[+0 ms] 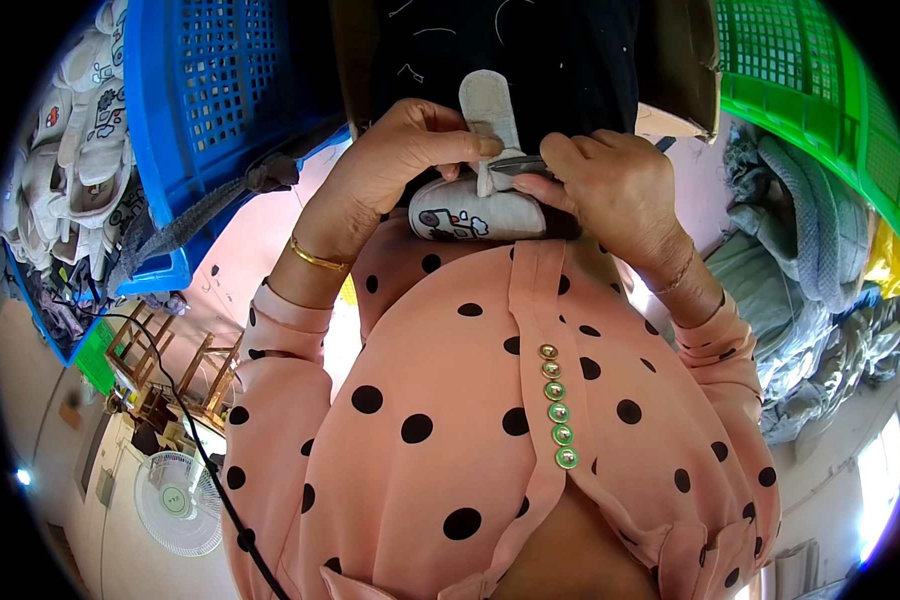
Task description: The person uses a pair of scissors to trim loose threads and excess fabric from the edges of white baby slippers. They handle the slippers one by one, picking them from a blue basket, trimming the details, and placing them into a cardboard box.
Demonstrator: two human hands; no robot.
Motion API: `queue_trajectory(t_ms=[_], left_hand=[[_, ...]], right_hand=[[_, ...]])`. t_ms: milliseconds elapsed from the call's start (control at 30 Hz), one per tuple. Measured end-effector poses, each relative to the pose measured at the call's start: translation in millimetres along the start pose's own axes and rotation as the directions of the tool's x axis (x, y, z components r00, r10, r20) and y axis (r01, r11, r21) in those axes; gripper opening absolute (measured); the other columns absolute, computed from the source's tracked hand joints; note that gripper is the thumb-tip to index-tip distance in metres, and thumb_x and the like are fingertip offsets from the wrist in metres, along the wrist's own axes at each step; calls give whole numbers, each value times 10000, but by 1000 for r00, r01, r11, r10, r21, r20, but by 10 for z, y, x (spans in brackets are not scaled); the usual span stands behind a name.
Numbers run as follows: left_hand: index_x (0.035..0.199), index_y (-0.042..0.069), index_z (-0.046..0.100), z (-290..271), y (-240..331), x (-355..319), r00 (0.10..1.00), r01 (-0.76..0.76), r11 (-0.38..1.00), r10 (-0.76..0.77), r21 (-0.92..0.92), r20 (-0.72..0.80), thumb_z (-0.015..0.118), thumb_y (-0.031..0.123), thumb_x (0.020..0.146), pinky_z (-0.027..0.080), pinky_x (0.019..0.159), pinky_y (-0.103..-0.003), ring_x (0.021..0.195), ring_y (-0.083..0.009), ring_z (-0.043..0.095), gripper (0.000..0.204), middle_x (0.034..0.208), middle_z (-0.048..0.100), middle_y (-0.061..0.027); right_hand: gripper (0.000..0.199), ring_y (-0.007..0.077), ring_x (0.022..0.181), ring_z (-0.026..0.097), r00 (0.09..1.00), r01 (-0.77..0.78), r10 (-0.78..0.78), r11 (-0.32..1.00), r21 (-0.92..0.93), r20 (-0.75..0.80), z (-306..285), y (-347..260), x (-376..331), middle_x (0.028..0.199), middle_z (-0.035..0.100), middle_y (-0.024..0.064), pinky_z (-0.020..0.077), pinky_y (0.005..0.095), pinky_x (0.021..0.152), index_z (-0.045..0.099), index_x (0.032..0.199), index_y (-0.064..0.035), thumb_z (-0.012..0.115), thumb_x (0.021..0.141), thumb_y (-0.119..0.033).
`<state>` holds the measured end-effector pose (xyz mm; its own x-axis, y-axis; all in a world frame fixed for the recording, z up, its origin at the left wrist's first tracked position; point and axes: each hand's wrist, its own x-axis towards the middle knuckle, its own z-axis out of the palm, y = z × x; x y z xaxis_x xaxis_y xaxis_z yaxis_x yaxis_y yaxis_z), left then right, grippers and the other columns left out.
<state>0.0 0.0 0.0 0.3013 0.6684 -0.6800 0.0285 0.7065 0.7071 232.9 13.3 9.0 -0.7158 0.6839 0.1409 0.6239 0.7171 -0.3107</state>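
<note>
A small pale-grey fabric slipper [450, 215] with a printed vehicle picture lies close against my body, its toe part nearest me. The long rounded sole end [487, 105] points away from me. At the slipper's opening, the thumb and fingers of my left hand [400, 155] pinch its fabric. My right hand [620, 185] is closed around a slim metal tool [518, 165], which looks like thread snips. Its blades touch the fabric near my left fingertips. Most of the tool's grip is hidden by my right fingers.
Dark cloth [580, 60] with loose threads covers my lap. To the left stand a blue crate [155, 200] and a pile of printed slippers [85, 150]. A green crate [810, 60] and bagged grey material [780, 270] are on the right. A black cable [185, 400] crosses the lower left.
</note>
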Motion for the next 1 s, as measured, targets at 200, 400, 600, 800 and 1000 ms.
queue_trajectory(t_ms=[200, 400, 600, 800, 1000], left_hand=[[753, 49, 729, -34, -8, -10, 1000, 25, 1000, -25, -3, -3, 789, 307, 752, 412, 671, -222, 606, -70, 495, 265, 660, 636, 3], [767, 45, 731, -7, -22, 15, 1000, 17, 1000, -17, -13, -12, 791, 297, 759, 408, 640, -214, 608, -71, 489, 259, 673, 640, 0], [827, 36, 740, 10, -6, 13, 1000, -4, 1000, 4, 15, -15, 796, 309, 771, 409, 630, -205, 621, -65, 494, 284, 709, 652, -9], [906, 16, 737, 23, 28, -14, 999, -48, 989, 49, 138, -6, 772, 320, 831, 483, 658, -205, 687, -87, 598, 315, 756, 675, -36], [1016, 4, 683, 163, 11, -191, 842, -317, 862, 448, 395, -301, 781, 111, 820, 519, 697, -267, 733, -122, 619, 243, 941, 690, -54]], right_hand=[[387, 146, 551, 546, 998, 36, -36, 999, 3, -47, 41, -6, 25, 564, 488, -20, 453, 285, 492, 515, 689, -148, 694, 813, -468], [391, 147, 536, 539, 997, 36, -36, 999, -5, -69, 79, 0, 9, 553, 474, -18, 449, 286, 482, 505, 682, -149, 691, 815, -466], [418, 176, 548, 589, 991, -129, 117, 964, 231, 66, 90, 110, -3, 590, 555, 28, 459, 287, 494, 560, 729, -99, 690, 830, -484], [357, 121, 613, 543, 826, -558, 209, 445, 701, 524, 39, 178, 155, 683, 583, 108, 458, 265, 592, 648, 909, 45, 713, 867, -304], [326, 75, 689, 528, 798, -603, 196, 291, 743, 570, 105, 206, 275, 733, 615, 68, 460, 237, 654, 666, 886, 68, 695, 885, -257]])
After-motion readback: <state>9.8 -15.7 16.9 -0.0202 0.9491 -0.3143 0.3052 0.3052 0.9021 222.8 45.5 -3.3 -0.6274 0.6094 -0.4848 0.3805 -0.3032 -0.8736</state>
